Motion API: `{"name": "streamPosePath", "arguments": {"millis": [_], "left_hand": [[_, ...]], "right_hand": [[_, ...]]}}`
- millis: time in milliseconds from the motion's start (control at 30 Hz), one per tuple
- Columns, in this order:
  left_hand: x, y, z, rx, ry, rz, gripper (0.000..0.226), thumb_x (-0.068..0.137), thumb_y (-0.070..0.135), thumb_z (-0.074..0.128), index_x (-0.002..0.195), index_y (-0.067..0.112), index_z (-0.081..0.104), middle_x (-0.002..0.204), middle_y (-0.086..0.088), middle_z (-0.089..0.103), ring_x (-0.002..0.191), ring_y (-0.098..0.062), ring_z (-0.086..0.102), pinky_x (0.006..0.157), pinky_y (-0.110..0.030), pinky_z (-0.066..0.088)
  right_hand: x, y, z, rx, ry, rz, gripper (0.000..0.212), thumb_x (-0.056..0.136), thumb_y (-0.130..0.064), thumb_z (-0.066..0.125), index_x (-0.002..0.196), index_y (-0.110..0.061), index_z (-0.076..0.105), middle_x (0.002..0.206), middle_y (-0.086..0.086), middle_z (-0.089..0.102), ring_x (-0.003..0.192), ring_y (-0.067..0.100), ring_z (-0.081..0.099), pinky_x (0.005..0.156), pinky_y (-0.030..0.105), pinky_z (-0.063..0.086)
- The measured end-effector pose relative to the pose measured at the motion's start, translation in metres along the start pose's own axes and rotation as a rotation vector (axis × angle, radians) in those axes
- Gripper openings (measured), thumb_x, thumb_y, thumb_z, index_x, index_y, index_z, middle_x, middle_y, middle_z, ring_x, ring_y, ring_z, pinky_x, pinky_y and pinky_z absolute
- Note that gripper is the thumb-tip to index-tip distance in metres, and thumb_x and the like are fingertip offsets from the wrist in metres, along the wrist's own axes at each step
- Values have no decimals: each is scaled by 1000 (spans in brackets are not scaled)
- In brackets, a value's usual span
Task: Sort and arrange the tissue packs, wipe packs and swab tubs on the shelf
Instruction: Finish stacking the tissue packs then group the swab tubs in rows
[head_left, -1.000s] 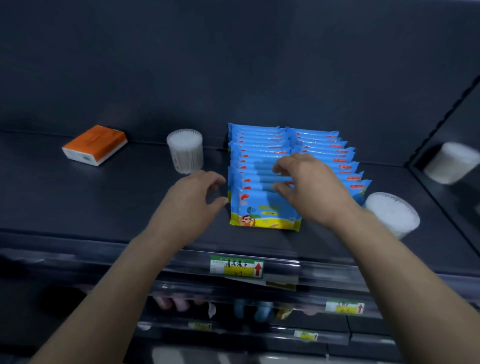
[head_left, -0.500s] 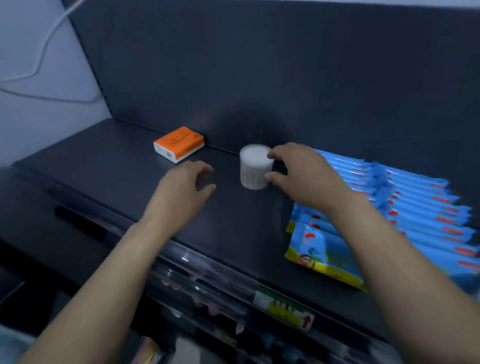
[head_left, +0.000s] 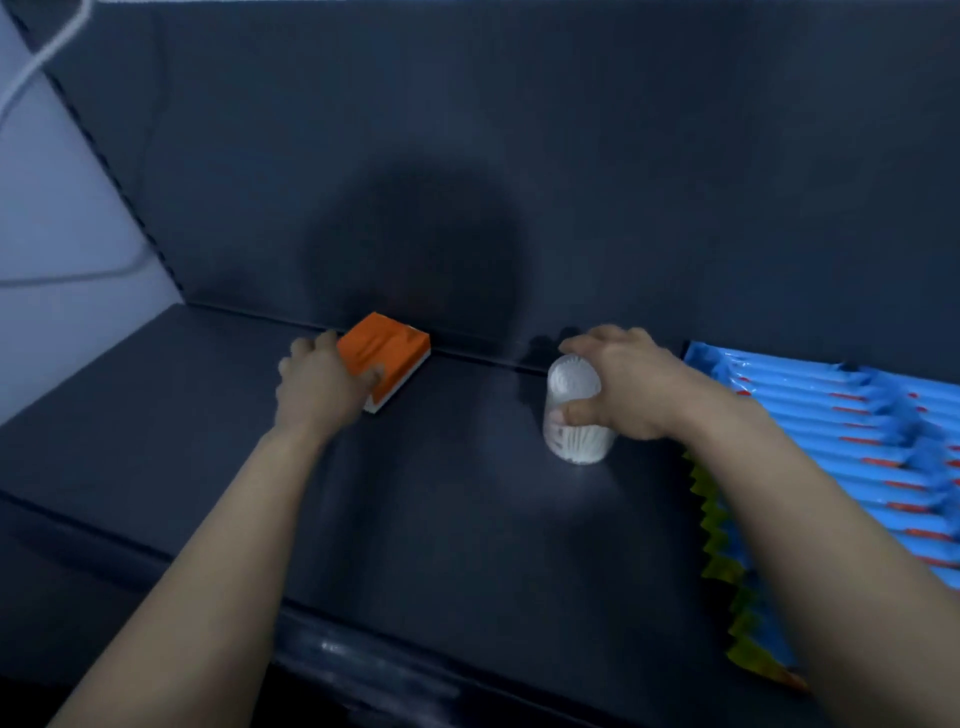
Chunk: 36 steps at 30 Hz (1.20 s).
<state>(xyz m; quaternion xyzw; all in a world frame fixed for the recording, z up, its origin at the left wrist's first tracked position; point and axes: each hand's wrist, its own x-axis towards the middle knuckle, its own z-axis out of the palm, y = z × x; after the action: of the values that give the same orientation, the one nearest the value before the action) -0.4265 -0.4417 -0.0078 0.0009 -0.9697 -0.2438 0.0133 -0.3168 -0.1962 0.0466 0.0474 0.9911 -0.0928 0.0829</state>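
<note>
On the shelf (head_left: 467, 519), fingers of the left hand (head_left: 317, 384) grip the orange tissue pack (head_left: 387, 345). Fingers of the right hand (head_left: 623, 384) curl round the tub (head_left: 574, 436), near blue wipe packs (head_left: 831, 415).

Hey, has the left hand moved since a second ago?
Yes. The left hand went forward to the orange tissue pack, which it now grips.
</note>
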Motion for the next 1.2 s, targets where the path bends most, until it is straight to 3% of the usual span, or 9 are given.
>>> {"name": "streamPosePath", "arguments": {"millis": [100, 200, 300, 467, 567, 667, 833, 967, 1200], "left_hand": [[28, -4, 4, 1, -102, -86, 78, 86, 46, 57, 141, 2, 25, 143, -24, 30, 130, -43, 29, 105, -48, 27], [43, -8, 9, -68, -185, -112, 81, 79, 49, 64, 136, 2, 32, 138, -24, 39, 124, -41, 40, 101, -47, 36], [41, -5, 13, -136, -193, -121, 79, 76, 42, 71, 134, 1, 35, 138, -22, 32, 114, -39, 47, 91, -43, 40], [24, 6, 4, -268, -122, -42, 67, 75, 25, 76, 129, 6, 40, 133, -17, 36, 97, -28, 51, 79, -35, 41], [4, 16, -1, -334, -66, 24, 56, 73, 19, 76, 117, 7, 44, 116, -12, 50, 91, -23, 50, 76, -35, 41], [-32, 33, -11, -388, 22, 53, 51, 72, 19, 77, 110, 10, 44, 104, -4, 50, 91, -21, 50, 74, -32, 39], [-104, 58, -35, -446, 212, 109, 55, 72, 20, 77, 115, 11, 45, 105, 3, 48, 93, -13, 48, 74, -24, 36], [-157, 74, -46, -428, 291, 148, 55, 73, 22, 76, 118, 18, 45, 107, 7, 50, 90, -9, 47, 58, -8, 35], [-201, 122, -44, -505, 216, 320, 56, 73, 25, 76, 120, 23, 46, 112, 11, 51, 88, -1, 49, 63, -11, 35]], "right_hand": [[8, 2, 2, 60, -74, 77, 91, 74, -49, 71, 147, -28, 21, 148, 4, 31, 134, 28, 31, 109, 40, 33], [13, 1, 4, 69, -85, 99, 94, 72, -47, 73, 147, -28, 21, 145, 5, 34, 131, 27, 38, 107, 37, 36], [14, 1, 5, 63, -55, 106, 93, 72, -44, 73, 147, -27, 22, 143, 5, 36, 130, 27, 39, 106, 35, 38], [3, -2, -4, 103, 46, 76, 90, 72, -43, 73, 146, -30, 23, 139, 4, 38, 127, 28, 40, 102, 35, 39], [-9, 1, -14, 123, 125, 13, 89, 72, -43, 73, 146, -31, 24, 137, 4, 40, 125, 28, 41, 101, 34, 39], [-25, 7, -24, 136, 195, -54, 88, 71, -43, 72, 145, -32, 26, 135, 3, 40, 124, 27, 42, 101, 35, 39], [-54, 21, -36, 162, 295, -195, 79, 72, -43, 68, 141, -32, 31, 131, 1, 40, 121, 26, 40, 96, 33, 39], [-83, 33, -40, 190, 308, -281, 77, 72, -44, 68, 140, -32, 33, 131, 1, 40, 119, 25, 41, 95, 32, 38], [-144, 71, -53, 215, 373, -176, 80, 70, -47, 68, 140, -35, 32, 130, -2, 40, 121, 22, 42, 98, 32, 39]]}}
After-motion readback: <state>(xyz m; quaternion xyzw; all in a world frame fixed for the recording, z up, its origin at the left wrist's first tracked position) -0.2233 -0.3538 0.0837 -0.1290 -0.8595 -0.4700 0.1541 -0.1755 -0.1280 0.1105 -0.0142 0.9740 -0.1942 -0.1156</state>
